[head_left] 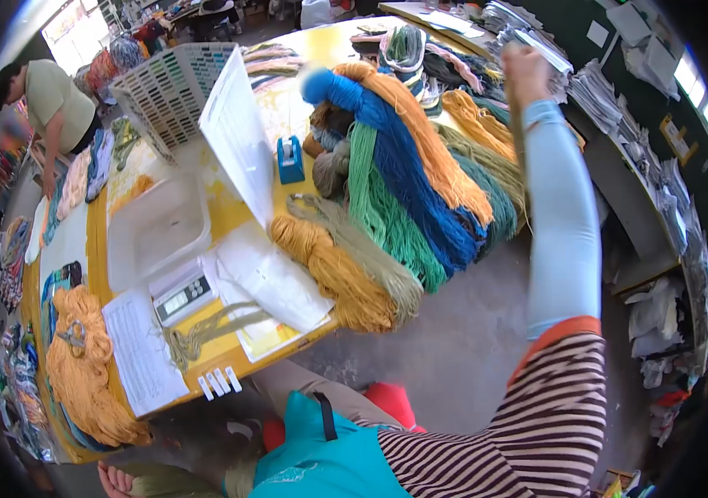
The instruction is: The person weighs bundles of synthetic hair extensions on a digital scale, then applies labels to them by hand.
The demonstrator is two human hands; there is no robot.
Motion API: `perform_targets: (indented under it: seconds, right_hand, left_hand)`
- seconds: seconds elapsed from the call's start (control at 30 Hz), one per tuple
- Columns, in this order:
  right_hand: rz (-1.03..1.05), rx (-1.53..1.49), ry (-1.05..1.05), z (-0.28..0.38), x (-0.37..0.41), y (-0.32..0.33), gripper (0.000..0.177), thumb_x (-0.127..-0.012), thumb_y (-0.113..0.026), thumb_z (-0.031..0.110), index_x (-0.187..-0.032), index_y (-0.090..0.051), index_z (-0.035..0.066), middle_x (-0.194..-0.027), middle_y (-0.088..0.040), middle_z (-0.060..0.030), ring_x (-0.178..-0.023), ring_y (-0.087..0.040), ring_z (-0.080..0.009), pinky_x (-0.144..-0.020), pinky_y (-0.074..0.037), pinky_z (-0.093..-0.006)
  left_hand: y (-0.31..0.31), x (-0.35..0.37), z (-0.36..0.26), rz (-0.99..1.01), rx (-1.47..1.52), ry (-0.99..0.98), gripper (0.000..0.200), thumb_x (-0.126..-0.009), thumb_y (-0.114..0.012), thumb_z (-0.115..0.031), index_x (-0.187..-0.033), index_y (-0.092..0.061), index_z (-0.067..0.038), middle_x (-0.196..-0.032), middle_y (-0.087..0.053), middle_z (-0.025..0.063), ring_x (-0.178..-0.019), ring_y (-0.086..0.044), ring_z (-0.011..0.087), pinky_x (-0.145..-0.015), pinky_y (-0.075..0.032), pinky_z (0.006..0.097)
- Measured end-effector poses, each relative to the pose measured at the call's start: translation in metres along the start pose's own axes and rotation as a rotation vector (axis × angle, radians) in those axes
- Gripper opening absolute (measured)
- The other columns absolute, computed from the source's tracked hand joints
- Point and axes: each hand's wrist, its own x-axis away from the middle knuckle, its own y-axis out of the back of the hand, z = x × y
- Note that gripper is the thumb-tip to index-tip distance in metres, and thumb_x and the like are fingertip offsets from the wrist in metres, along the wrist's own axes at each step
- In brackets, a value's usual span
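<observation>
My right hand (528, 76) is raised far out over the right part of the table, its fingers closed and blurred. A thin length of olive yarn (519, 133) hangs from it along the pale blue sleeve. Low at the left, my left hand (117, 480) is curled below the table edge; olive-green material (173, 482) lies against it, and what the fingers hold is hidden. Beneath the right hand, big hanks of orange yarn (428, 141), blue yarn (412, 178) and green yarn (379, 216) drape over the table edge. A mustard hank (333, 266) lies beside them.
On the yellow table (267, 353) are a digital scale (183, 299), a clear plastic tub (159, 224), a blue tape dispenser (291, 162), a written sheet (142, 353) and scissors (74, 336) on peach yarn (80, 373). A co-worker (59, 104) stands at the far left. Paper-stacked shelves (611, 124) line the right.
</observation>
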Motion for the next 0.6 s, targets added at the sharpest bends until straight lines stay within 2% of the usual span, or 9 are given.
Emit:
perform_targets:
  seconds: [0.07, 0.13, 0.2, 0.23, 0.4, 0.47, 0.5, 0.57, 0.6]
  right_hand:
    - [-0.089, 0.142, 0.114, -0.028, 0.043, -0.069, 0.043, -0.081, -0.066, 0.04, -0.083, -0.072, -0.003, -0.086, -0.071, -0.0224, -0.085, -0.069, -0.0371, -0.079, -0.054, -0.0451]
    - [0.223, 0.175, -0.013, -0.055, 0.093, -0.117, 0.038, -0.08, -0.064, 0.034, -0.091, -0.071, -0.002, -0.102, -0.068, -0.0271, -0.099, -0.066, -0.039, -0.088, -0.051, -0.048]
    - [0.569, 0.213, -0.098, -0.087, 0.131, -0.157, 0.04, -0.077, -0.066, 0.033, -0.099, -0.07, 0.0, -0.11, -0.067, -0.0262, -0.103, -0.065, -0.0398, -0.092, -0.049, -0.0464]
    - [0.678, 0.23, -0.119, -0.103, 0.14, -0.173, 0.046, -0.075, -0.068, 0.038, -0.102, -0.069, 0.0, -0.112, -0.066, -0.0261, -0.105, -0.064, -0.0397, -0.092, -0.05, -0.0452]
    - [0.69, 0.389, -0.176, -0.056, 0.149, -0.161, 0.065, -0.074, -0.073, 0.053, -0.115, -0.065, 0.002, -0.119, -0.066, -0.0216, -0.111, -0.063, -0.036, -0.092, -0.05, -0.045]
    - [0.699, 0.439, -0.153, -0.048, 0.147, -0.16, 0.068, -0.074, -0.074, 0.055, -0.118, -0.064, 0.005, -0.124, -0.064, -0.0197, -0.113, -0.063, -0.0348, -0.093, -0.051, -0.0457]
    - [0.672, 0.476, -0.159, -0.047, 0.146, -0.161, 0.069, -0.073, -0.074, 0.056, -0.12, -0.063, 0.006, -0.126, -0.063, -0.0197, -0.114, -0.062, -0.0346, -0.093, -0.051, -0.0455]
    - [0.64, 0.568, -0.173, -0.043, 0.143, -0.162, 0.067, -0.074, -0.074, 0.055, -0.12, -0.063, 0.008, -0.127, -0.062, -0.0193, -0.115, -0.062, -0.0341, -0.095, -0.051, -0.0444]
    - [0.674, 0.588, -0.156, -0.047, 0.14, -0.167, 0.061, -0.077, -0.072, 0.051, -0.119, -0.063, 0.007, -0.127, -0.062, -0.0189, -0.115, -0.062, -0.0339, -0.095, -0.05, -0.0444]
  left_hand:
    - [0.005, 0.001, -0.001, 0.193, 0.137, 0.075, 0.029, -0.095, -0.059, -0.028, -0.112, -0.062, -0.005, -0.083, -0.06, 0.0049, -0.063, -0.05, 0.0107, -0.054, -0.04, 0.0237]
    - [0.019, -0.003, 0.002, 0.295, 0.198, 0.105, 0.025, -0.095, -0.059, -0.027, -0.107, -0.063, -0.005, -0.081, -0.059, 0.0037, -0.062, -0.049, 0.0098, -0.053, -0.038, 0.0219]
    - [0.037, -0.012, 0.004, 0.181, 0.125, 0.068, 0.026, -0.094, -0.059, -0.027, -0.108, -0.065, -0.006, -0.083, -0.06, 0.0035, -0.066, -0.05, 0.0126, -0.057, -0.041, 0.0254]
    - [-0.016, 0.013, 0.004, -0.272, -0.093, -0.064, 0.027, -0.093, -0.06, -0.027, -0.11, -0.066, -0.007, -0.082, -0.059, 0.0029, -0.068, -0.05, 0.0135, -0.058, -0.042, 0.0275]
    - [-0.004, 0.002, -0.005, -0.276, -0.126, -0.127, 0.029, -0.093, -0.06, -0.026, -0.114, -0.066, -0.007, -0.091, -0.064, 0.0054, -0.073, -0.055, 0.014, -0.063, -0.045, 0.0274]
    - [0.034, -0.018, -0.007, 0.088, 0.028, 0.006, 0.033, -0.092, -0.06, -0.027, -0.117, -0.066, -0.007, -0.099, -0.065, 0.0077, -0.082, -0.059, 0.0178, -0.07, -0.047, 0.0306]
    - [0.024, -0.013, -0.004, 0.086, 0.028, 0.003, 0.033, -0.092, -0.06, -0.027, -0.117, -0.066, -0.007, -0.099, -0.065, 0.0077, -0.082, -0.059, 0.0178, -0.07, -0.047, 0.0306]
    - [-0.029, 0.003, 0.002, -0.323, -0.208, -0.124, 0.035, -0.092, -0.06, -0.03, -0.119, -0.066, -0.008, -0.101, -0.064, 0.008, -0.089, -0.059, 0.0209, -0.076, -0.047, 0.0349]
    - [-0.029, 0.003, 0.002, -0.324, -0.207, -0.128, 0.035, -0.092, -0.06, -0.03, -0.119, -0.066, -0.008, -0.101, -0.064, 0.008, -0.089, -0.059, 0.0209, -0.076, -0.047, 0.0349]
